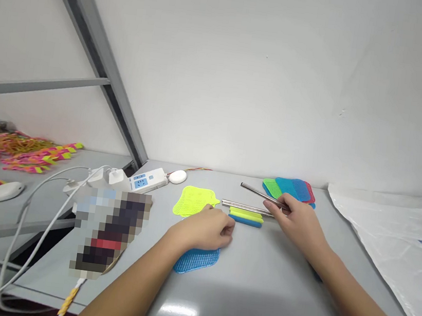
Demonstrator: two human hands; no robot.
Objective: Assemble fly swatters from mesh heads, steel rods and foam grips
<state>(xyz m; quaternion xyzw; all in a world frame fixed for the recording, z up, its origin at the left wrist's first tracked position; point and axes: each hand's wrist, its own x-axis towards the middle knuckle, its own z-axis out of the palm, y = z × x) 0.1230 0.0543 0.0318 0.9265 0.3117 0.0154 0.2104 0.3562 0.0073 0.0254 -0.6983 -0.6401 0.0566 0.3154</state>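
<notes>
My left hand rests curled on the grey table, covering part of a blue mesh swatter head; its fingertips touch a yellow mesh swatter head. My right hand pinches a thin metal rod that points up and to the left. Beside it lie more metal rods, a yellow handle and a blue handle.
A stack of green, blue and red mesh heads lies near the wall. A white power strip with cables, a white round device, a blurred-out object, clear plastic sheeting at right, and colourful strips on the left table.
</notes>
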